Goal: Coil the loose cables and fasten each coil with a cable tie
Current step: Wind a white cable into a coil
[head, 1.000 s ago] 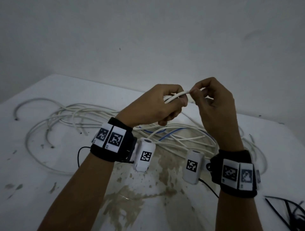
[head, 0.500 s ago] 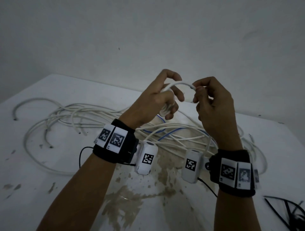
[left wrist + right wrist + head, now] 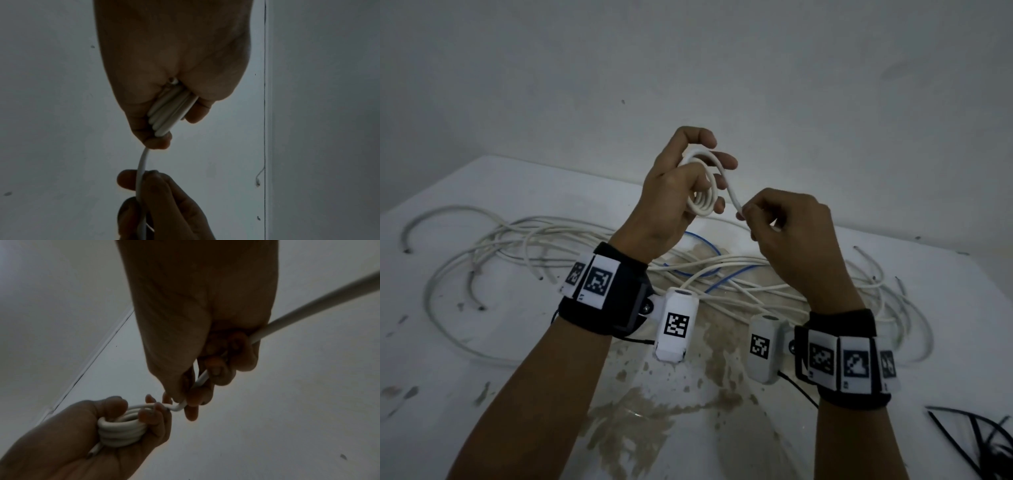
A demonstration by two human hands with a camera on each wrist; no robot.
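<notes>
- Your left hand grips the white cable coil above the loose cable pile.
- Your right hand pinches the cable's free run just beside the coil.

My feeds are dim and grey-blue, lit by soft diffuse light with no hard shadows or glare. Both wrist views are dark and noisy, hands nearly silhouetted. Head view bends toward its edges; blur softens things around 4 o'clock.

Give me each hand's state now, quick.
Left hand: closed, gripping the white cable coil.
Right hand: closed, pinching that cable's free run.
</notes>
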